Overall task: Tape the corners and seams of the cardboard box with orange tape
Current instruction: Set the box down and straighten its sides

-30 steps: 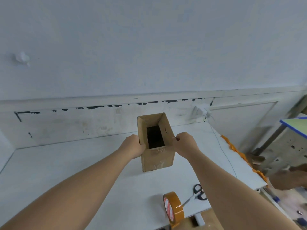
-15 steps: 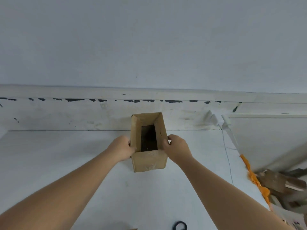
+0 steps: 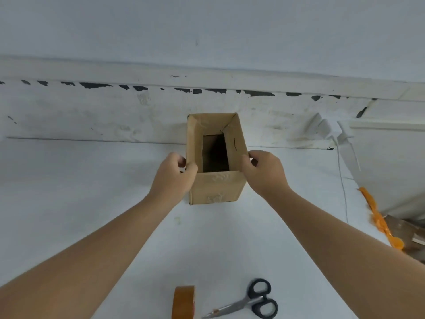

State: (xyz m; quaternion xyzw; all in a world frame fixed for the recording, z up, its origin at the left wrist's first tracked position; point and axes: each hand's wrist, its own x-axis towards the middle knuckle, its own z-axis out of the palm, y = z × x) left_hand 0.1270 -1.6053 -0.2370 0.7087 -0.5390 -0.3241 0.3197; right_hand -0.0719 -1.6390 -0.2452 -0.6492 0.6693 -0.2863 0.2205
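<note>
A tall brown cardboard box (image 3: 216, 188) stands upright on the white table (image 3: 69, 192), its open top facing me and its inside dark. My left hand (image 3: 173, 178) pinches the near left top edge of the box. My right hand (image 3: 264, 172) grips the near right top edge. A roll of orange tape (image 3: 183, 301) stands on edge at the front of the table. Clear old tape marks show on the box's near face.
Black-handled scissors (image 3: 250, 301) lie right of the tape roll. Crumpled orange tape strips (image 3: 379, 221) hang along the table's right edge. A white wall (image 3: 115, 111) with chipped paint rises just behind the box. A thin white cable (image 3: 342, 180) runs down the right side.
The camera has tilted down, bringing the tape roll and scissors back into view. Both hands stay on the box's top edges; the box keeps its place.
</note>
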